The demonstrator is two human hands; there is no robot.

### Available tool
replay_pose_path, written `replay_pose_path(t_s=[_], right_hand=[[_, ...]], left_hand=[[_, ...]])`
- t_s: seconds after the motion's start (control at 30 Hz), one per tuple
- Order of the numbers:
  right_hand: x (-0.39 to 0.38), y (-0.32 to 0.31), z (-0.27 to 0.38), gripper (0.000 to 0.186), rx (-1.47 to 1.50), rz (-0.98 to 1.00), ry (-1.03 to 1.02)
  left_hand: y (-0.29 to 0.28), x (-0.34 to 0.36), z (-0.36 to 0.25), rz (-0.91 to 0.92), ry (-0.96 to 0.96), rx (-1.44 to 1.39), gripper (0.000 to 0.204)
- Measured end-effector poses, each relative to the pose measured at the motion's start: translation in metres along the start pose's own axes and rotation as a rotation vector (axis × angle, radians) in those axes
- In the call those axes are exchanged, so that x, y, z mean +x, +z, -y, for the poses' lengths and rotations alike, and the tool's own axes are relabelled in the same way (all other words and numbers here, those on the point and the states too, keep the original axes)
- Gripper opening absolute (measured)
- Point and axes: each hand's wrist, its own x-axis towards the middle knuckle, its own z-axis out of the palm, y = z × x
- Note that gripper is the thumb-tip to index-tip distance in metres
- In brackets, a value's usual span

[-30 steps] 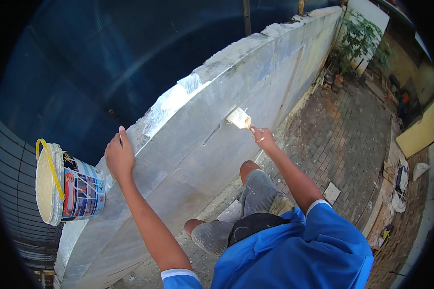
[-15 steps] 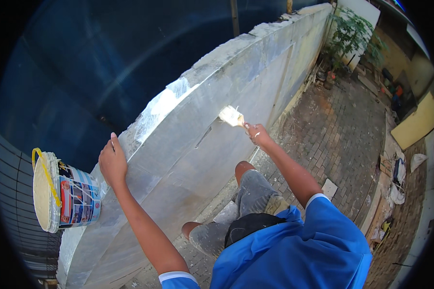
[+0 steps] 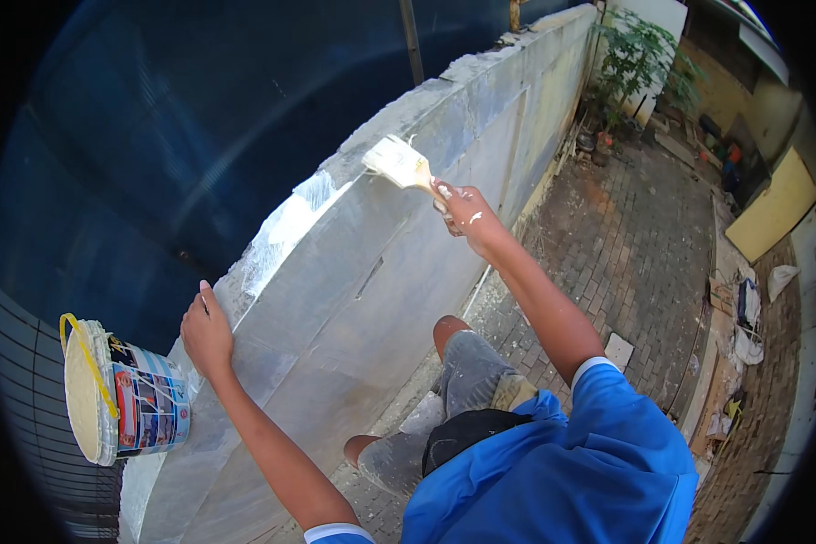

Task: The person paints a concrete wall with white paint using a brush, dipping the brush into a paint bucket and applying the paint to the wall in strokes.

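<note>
My right hand is closed around the handle of a flat paintbrush. The brush's bristles are loaded with white paint and reach the top edge of a grey concrete wall. White specks dot the hand. A patch of wet white paint covers part of the wall's rough top, left of the brush. My left hand rests on the top edge nearer me, holding no tool, thumb apart, other fingers partly hidden. Beside it, a bucket with a yellow handle sits on the wall top, full of whitish paint.
Behind the wall rises a large dark blue surface. On the right is a brick-paved yard with a yellowish board and scattered debris. A leafy plant grows at the far end. Dark mesh lies below the bucket.
My right hand has moved the paintbrush up and left, from the wall's side face to its top edge. The left hand stays on the wall; the view has shifted slightly.
</note>
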Motion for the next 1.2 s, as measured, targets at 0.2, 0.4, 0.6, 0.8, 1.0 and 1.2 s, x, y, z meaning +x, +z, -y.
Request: replay_pose_path(t_s=[0.2, 0.4, 0.6, 0.8, 1.0, 1.2], right_hand=[[0.02, 0.02, -0.039, 0.045, 0.35, 0.091, -0.037], [0.004, 0.014, -0.164, 0.047, 0.191, 0.107, 0.273], [0.005, -0.003, -0.165, 0.049, -0.171, -0.003, 0.244], [0.001, -0.002, 0.016, 0.043, 0.319, 0.047, -0.075], [0.02, 0.04, -0.03, 0.046, 0.318, 0.114, 0.022], [0.0, 0.037, -0.164, 0.05, 0.247, 0.075, 0.273]], left_hand=[[-0.005, 0.001, 0.002, 0.021, 0.018, -0.019, 0.062], [-0.007, -0.002, 0.001, 0.036, -0.005, -0.005, 0.062], [-0.009, -0.003, -0.002, 0.046, -0.018, 0.013, 0.062], [-0.005, -0.001, -0.001, 0.061, -0.002, 0.003, 0.062], [-0.008, -0.002, 0.007, 0.018, -0.005, 0.001, 0.062], [-0.005, -0.002, 0.003, 0.051, 0.003, -0.001, 0.062]])
